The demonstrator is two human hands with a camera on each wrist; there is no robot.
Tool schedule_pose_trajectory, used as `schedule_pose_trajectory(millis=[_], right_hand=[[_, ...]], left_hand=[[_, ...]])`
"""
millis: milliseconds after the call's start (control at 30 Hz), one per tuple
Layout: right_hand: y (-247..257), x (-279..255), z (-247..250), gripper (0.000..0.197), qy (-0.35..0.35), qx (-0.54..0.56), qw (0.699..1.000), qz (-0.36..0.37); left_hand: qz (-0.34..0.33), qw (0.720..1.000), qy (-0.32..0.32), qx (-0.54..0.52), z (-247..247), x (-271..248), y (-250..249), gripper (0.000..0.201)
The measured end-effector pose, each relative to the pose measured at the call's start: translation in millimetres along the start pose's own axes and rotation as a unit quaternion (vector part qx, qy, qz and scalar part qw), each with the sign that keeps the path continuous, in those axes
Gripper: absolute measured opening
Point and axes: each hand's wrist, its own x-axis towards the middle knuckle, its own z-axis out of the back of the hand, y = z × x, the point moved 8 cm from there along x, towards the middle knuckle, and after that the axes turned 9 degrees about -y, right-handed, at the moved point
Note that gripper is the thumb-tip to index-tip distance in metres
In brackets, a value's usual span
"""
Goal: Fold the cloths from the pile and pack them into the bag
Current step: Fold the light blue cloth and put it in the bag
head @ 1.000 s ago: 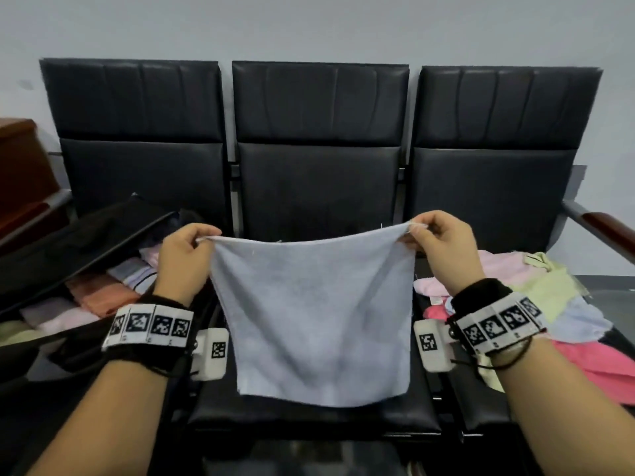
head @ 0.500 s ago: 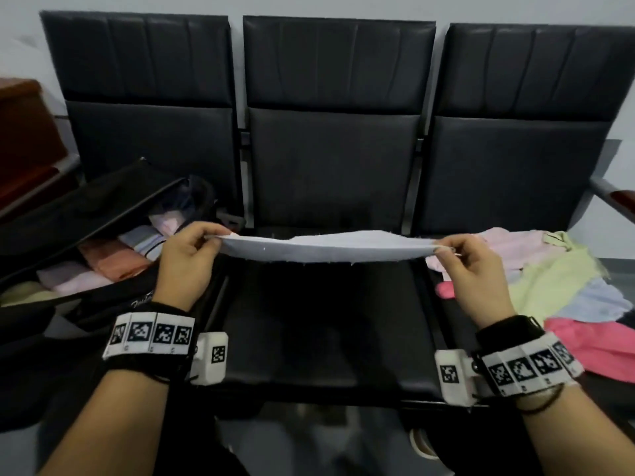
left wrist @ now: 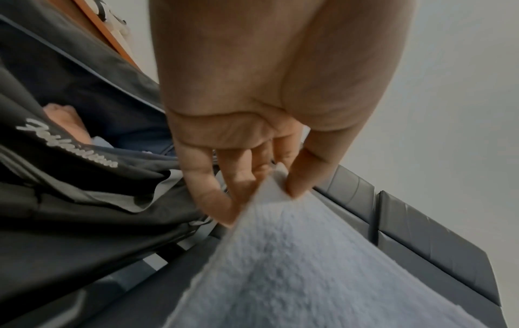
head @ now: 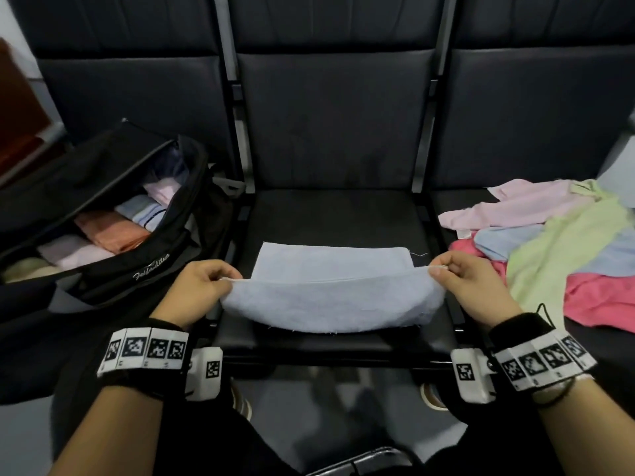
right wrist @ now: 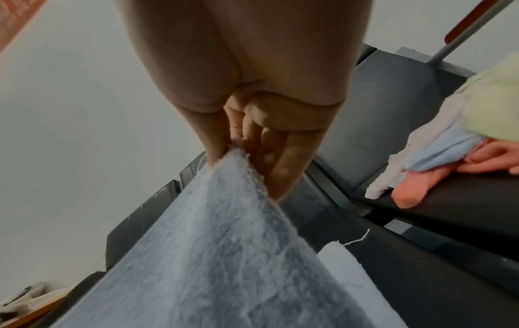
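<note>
A pale blue cloth point(head: 326, 297) lies partly on the middle black seat point(head: 330, 214), its far half flat and its near half lifted in a curve. My left hand point(head: 202, 286) pinches the near left corner of the cloth point(left wrist: 280, 255) between thumb and fingers. My right hand point(head: 467, 283) pinches the near right corner of the cloth point(right wrist: 224, 244) the same way. An open black bag point(head: 103, 214) on the left seat holds several folded cloths. The pile of loose cloths point(head: 549, 249), pink, green and blue, lies on the right seat.
The three black seats have tall backrests point(head: 333, 108) behind them. A brown wooden piece point(head: 17, 108) stands at the far left. My legs and shoes point(head: 429, 396) show below the front edge of the seat.
The cloth went from hanging upright in the air, to stretched flat, to its far half laid on the middle seat. Both hands came down and toward me, keeping their corners.
</note>
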Motion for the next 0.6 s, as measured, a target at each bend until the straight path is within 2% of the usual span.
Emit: schedule_pose_trajectory(millis=[133, 200, 267, 433, 600], right_hand=[[-17, 7, -5, 0.012, -0.029, -0.007, 0.999, -0.025], [-30, 15, -9, 0.014, -0.043, -0.03, 0.998, -0.033], [-43, 23, -14, 0.015, -0.052, -0.053, 0.996, -0.048], [-63, 53, -16, 0.015, -0.094, -0.047, 0.992, -0.075], [-74, 88, -26, 0.014, -0.084, -0.078, 0.991, -0.072]], left_hand=[[0.002, 0.997, -0.069, 0.023, -6, 15, 7, 0.026], [0.018, 0.995, -0.096, 0.021, -16, 26, 15, 0.025], [0.038, 0.993, -0.108, 0.01, -28, 37, 23, 0.024], [0.036, 0.992, -0.119, -0.011, -47, 77, 24, 0.02], [0.04, 0.993, -0.11, 0.029, -64, 114, 28, 0.015]])
